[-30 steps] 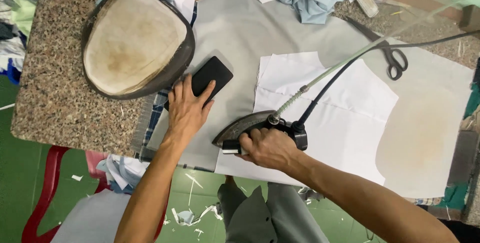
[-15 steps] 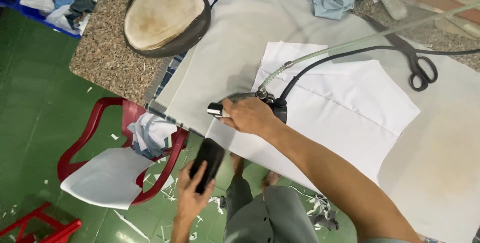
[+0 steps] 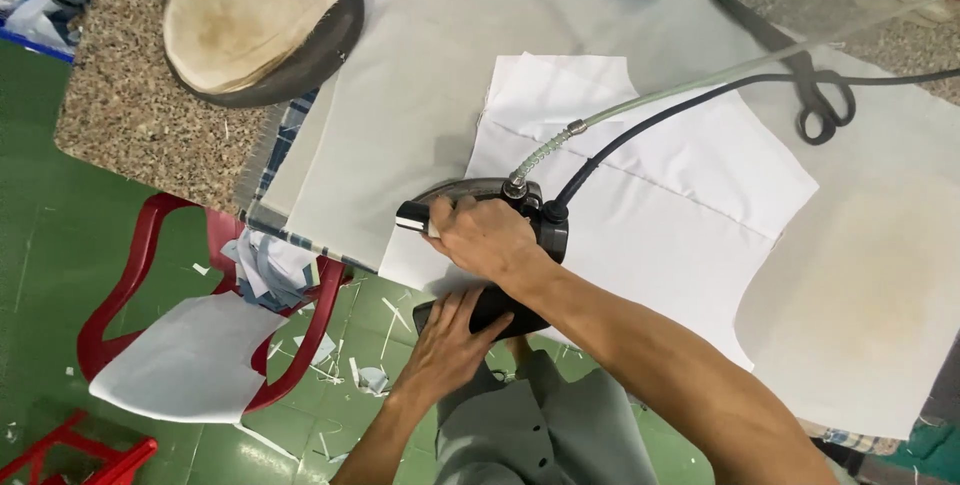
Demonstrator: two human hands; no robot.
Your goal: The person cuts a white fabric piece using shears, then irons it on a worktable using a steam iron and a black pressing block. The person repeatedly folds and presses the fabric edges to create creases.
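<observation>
My right hand (image 3: 485, 240) grips the handle of a dark steam iron (image 3: 478, 203) that rests on the near left edge of a white cut fabric piece (image 3: 650, 185). A grey hose and a black cord (image 3: 680, 105) run from the iron toward the upper right. My left hand (image 3: 450, 340) holds a black phone (image 3: 485, 313) flat, below the table edge and just above my lap, under my right forearm. The white piece lies on a grey pressing cloth (image 3: 420, 95) that covers the table.
A padded oval pressing cushion (image 3: 260, 15) sits on the granite counter (image 3: 130, 115) at the upper left. Black scissors (image 3: 815, 95) lie at the upper right. A red plastic chair (image 3: 150, 275) with fabric pieces stands below the counter on the green floor with scraps.
My left hand took the black phone off the table, lowered it past the edge, and now holds it near my lap under my right arm. The iron stayed at the fabric's near edge.
</observation>
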